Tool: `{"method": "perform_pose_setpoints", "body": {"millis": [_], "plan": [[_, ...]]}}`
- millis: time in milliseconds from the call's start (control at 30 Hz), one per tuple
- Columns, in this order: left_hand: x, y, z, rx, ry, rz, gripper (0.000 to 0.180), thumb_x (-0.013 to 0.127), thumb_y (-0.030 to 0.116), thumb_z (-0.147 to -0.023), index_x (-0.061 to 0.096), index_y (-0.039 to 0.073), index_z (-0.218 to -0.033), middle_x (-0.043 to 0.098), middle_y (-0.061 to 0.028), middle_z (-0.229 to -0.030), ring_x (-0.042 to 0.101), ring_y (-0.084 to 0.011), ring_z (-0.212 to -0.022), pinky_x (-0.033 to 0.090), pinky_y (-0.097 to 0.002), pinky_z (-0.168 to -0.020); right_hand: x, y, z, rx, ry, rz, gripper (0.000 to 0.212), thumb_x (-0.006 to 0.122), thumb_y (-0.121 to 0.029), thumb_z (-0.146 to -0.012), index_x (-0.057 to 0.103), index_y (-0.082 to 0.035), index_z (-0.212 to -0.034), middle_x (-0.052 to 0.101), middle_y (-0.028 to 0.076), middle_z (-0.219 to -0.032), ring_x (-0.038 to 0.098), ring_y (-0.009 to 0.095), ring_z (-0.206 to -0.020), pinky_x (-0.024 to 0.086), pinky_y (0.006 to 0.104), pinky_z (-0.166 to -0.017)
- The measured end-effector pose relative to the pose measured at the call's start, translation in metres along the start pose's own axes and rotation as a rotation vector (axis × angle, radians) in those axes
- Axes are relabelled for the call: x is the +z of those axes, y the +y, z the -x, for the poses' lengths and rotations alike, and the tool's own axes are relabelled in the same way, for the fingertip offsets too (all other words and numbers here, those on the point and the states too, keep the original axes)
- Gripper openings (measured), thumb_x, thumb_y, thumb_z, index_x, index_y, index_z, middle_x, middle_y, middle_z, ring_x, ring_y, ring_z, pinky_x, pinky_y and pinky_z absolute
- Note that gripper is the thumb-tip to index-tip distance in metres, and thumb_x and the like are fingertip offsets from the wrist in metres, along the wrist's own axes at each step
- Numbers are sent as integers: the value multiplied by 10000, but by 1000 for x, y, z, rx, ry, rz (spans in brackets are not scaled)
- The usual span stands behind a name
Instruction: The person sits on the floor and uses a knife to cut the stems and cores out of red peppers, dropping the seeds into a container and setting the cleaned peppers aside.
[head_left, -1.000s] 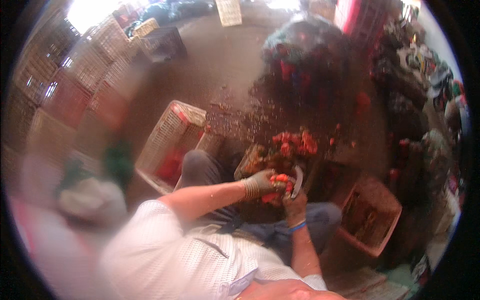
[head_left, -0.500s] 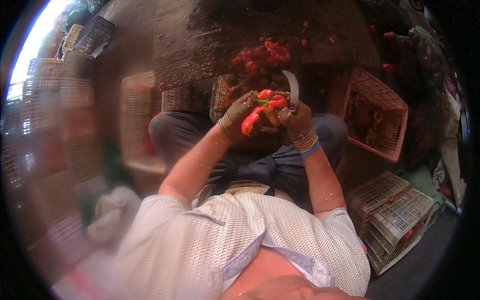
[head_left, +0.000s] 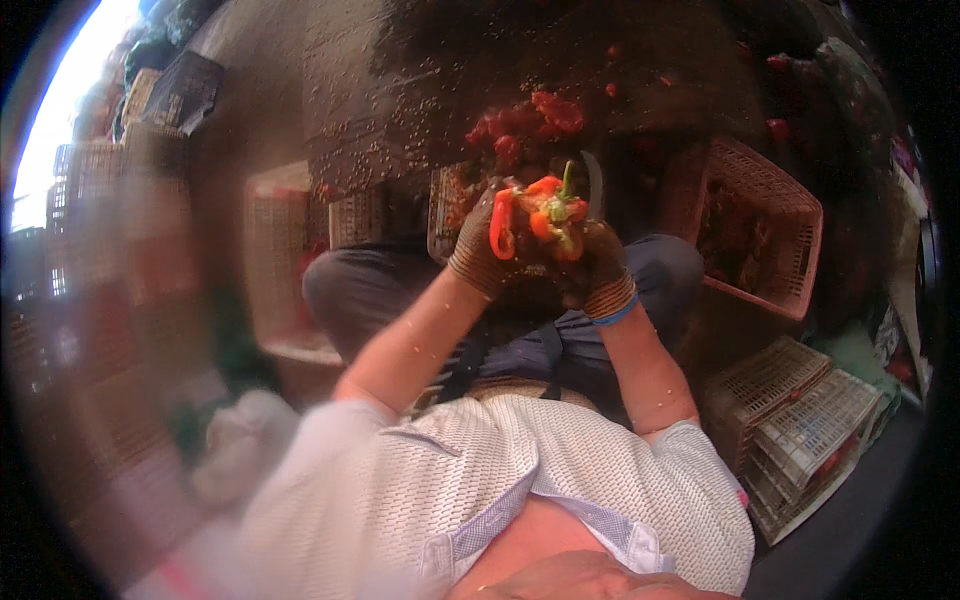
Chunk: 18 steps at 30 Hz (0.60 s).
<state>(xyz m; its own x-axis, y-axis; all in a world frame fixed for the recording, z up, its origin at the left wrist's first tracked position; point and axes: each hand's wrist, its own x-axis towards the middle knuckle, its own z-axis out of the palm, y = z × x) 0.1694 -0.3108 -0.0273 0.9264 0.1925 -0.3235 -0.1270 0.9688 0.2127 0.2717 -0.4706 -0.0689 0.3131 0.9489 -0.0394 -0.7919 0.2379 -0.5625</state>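
Between my two gloved hands is a red pepper (head_left: 540,217), split open, with its pale seedy core and green stem showing. My left hand (head_left: 478,240), in a dirty brown glove, is closed round the pepper's left side. A curved knife (head_left: 597,182) sticks up from my right hand (head_left: 600,262), its grey blade just behind the pepper. The knife's handle is hidden in that closed hand, whose fingers also press against the pepper's right side. Beyond my hands, a heap of red pepper pieces (head_left: 520,122) lies on the dark board.
A dark board (head_left: 350,130) scattered with seeds stretches ahead. A pink crate (head_left: 800,255) holding scraps stands to the right, above stacked crates (head_left: 805,430). More crates stand left, including a pale one (head_left: 265,250) beside my knee and a small one (head_left: 440,215) beyond my hands.
The pepper has been turned and opened out, so its stem now points up and its seedy inside shows. The knife blade has moved slightly and is dimmer behind the pepper.
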Motion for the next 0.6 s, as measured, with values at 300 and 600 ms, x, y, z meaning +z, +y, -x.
{"method": "perform_pose_setpoints", "body": {"millis": [300,600], "plan": [[-18,63,14,120,282,-528,333,609,99,-1005,585,29,-1329,677,-127,-1236,672,-257,-1102,578,-378,-928,11,3,-15,-233,489,651,532,765,-362,-890,614,-55,-1297,724,121,-1072,703,255,-1000,590,373,-885],[48,9,35,-70,377,-989,345,725,95,-944,638,-45,-1247,701,-119,-1100,683,-220,-952,625,-386,-757,39,30,-7,-257,651,1107,537,777,-374,-864,619,-92,-1293,712,150,-1087,706,328,-950,558,409,-855]]}}
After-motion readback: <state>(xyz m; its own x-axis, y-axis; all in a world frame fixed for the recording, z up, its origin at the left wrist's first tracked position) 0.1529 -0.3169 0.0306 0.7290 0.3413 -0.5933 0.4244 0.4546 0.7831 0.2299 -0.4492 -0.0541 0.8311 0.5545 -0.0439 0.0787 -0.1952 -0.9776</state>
